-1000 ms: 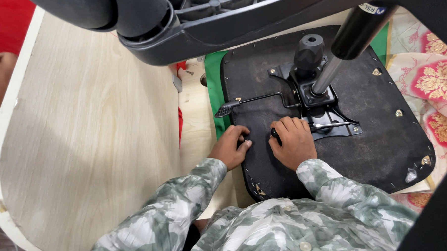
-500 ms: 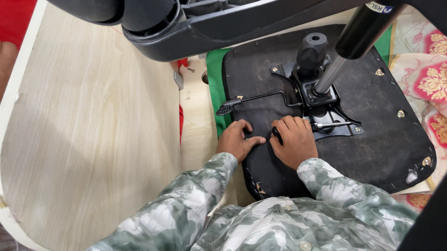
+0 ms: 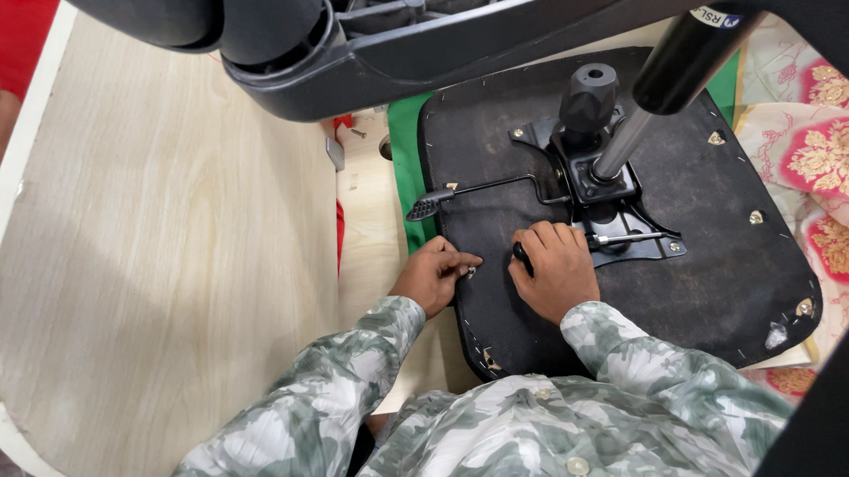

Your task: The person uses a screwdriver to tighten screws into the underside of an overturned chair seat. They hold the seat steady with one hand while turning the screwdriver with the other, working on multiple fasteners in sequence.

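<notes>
An upturned black chair seat (image 3: 724, 277) lies in front of me, with a black metal mechanism plate (image 3: 622, 227) bolted at its middle. My right hand (image 3: 557, 271) is closed around a black-handled screwdriver (image 3: 622, 239), whose shaft points right onto the plate. My left hand (image 3: 431, 274) rests on the seat's left edge and pinches a small silver screw (image 3: 471, 269) at its fingertips. A thin black lever (image 3: 473, 193) sticks out left from the plate, just above both hands.
The chair's gas cylinder (image 3: 651, 96) and black base (image 3: 375, 39) hang over the top of the view. A black knob (image 3: 590, 89) stands on the plate. A pale wooden board (image 3: 160, 257) lies left, green cloth (image 3: 404, 163) under the seat, floral fabric (image 3: 832, 159) right.
My left hand has slid slightly left to the seat's edge and now shows a small screw at its fingertips. The right hand stays on the screwdriver.
</notes>
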